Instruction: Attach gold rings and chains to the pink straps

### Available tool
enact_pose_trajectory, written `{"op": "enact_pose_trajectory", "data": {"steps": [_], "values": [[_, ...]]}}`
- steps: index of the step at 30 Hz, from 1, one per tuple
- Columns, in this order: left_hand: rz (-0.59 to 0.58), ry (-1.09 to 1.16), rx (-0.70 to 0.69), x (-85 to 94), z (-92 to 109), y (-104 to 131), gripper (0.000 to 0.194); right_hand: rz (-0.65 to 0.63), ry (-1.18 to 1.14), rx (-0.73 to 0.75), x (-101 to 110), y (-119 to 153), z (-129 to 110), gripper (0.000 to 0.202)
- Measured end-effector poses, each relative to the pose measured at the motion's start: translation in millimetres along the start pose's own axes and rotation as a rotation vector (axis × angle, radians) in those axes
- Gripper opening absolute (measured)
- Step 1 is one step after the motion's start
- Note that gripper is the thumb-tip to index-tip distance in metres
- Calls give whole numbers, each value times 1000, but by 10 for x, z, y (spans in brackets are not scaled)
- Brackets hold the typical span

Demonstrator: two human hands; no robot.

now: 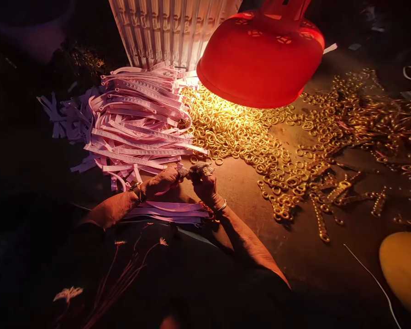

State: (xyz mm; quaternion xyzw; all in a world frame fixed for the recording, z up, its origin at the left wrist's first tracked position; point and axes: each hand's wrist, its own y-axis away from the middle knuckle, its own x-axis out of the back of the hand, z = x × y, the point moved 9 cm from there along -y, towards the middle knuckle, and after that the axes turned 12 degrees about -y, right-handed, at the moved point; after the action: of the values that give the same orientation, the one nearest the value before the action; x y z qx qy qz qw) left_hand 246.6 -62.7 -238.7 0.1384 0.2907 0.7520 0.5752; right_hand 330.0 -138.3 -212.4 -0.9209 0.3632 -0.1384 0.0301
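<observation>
My left hand point(164, 179) and my right hand point(204, 179) are close together at the near edge of the lit area, fingers closed. Between the fingertips is something too small and dark to make out. Behind my left hand lies a big heap of pink straps point(133, 123). Gold rings point(226, 132) are piled beyond my right hand, under the lamp. Below both wrists, a few pink straps point(173, 209) lie side by side, with gold rings at their right end.
A red lamp point(260, 59) hangs low over the rings. Behind the straps stands a ribbed, pale panel point(171, 32). Linked gold rings point(349, 132) spread to the right. A yellow rounded object point(404, 269) and a white cord point(373, 278) are at the lower right.
</observation>
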Motion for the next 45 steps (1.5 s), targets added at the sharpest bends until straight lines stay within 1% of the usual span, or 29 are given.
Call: {"op": "enact_pose_trajectory", "data": {"steps": [3, 6, 8, 10, 12, 15, 17, 20, 22, 24, 27, 31, 33, 36, 39, 42, 45], "values": [[11, 73, -35, 25, -30, 34, 34, 37, -249, -117, 69, -90, 3, 38], [46, 240, -98, 85, -46, 38, 38, 34, -593, -277, 126, -153, 49, 44], [97, 316, -104, 140, -68, 42, 38, 15, -687, -339, 134, -144, 51, 45], [142, 339, -73, 168, -82, 55, 34, 10, -663, -372, 116, -92, 55, 45], [152, 335, -43, 151, -62, 75, 29, -14, -610, -394, 34, -16, 58, 46], [111, 324, -4, 84, -37, 100, 27, -46, -568, -403, -109, 75, 46, 44], [77, 317, 10, 51, -51, 102, 27, -37, -530, -379, -136, 93, 16, 40], [61, 311, 0, 52, -79, 87, 25, -22, -440, -296, -104, 64, -89, 36], [72, 316, 17, 63, -109, 74, 23, -18, -370, -251, -78, 39, -156, 36], [100, 324, 40, 75, -130, 67, 23, -7, -307, -240, -62, 27, -177, 33], [151, 306, 26, 86, -122, 64, 26, -11, -229, -252, -67, 28, -138, 29], [199, 219, -31, 65, -122, 69, 33, -70, -157, -257, -58, 22, -52, 21], [231, 169, -50, 63, -130, 82, 37, -128, -157, -282, -58, 12, 1, 16], [270, 96, -80, 63, -100, 114, 36, -209, -147, -348, -71, -9, 88, 8], [301, 31, -97, 70, -34, 153, 32, -211, -122, -377, -74, -33, 133, 11], [271, 22, -30, 44, -17, 177, 27, -179, -122, -359, -80, -20, 94, 13], [249, 32, 61, 49, -1, 225, 18, -137, -142, -287, -38, 19, -68, 17]]}}
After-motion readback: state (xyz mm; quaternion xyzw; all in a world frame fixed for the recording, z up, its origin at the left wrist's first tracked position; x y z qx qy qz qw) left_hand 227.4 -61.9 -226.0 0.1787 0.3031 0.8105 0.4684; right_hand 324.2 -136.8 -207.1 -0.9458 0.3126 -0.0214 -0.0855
